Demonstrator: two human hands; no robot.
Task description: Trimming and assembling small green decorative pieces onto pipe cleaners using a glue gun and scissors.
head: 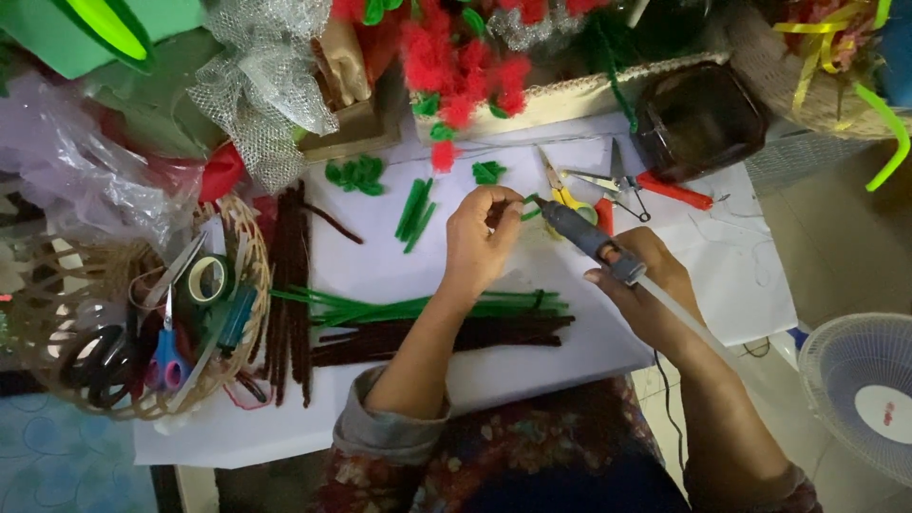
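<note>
Left hand (pixel 480 242) fingertips pinch a small green piece (pixel 530 207), probably pipe cleaner, above the white paper (pixel 380 256). Right hand (pixel 651 285) fingers wrapped around glue gun (pixel 581 233), nozzle touching the piece. Green stems (pixel 418 307) lie near.

I see a table covered in white paper (pixel 380 266). On it lie green stems (pixel 418 307) and brown stems (pixel 427 334) near me, a basket (pixel 249 285) at left, and scissors (pixel 566 195) far right.

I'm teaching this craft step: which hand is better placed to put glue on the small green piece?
Right. The right hand holds the glue gun with its tip beside the green piece, which the left hand's fingers pinch.
</note>
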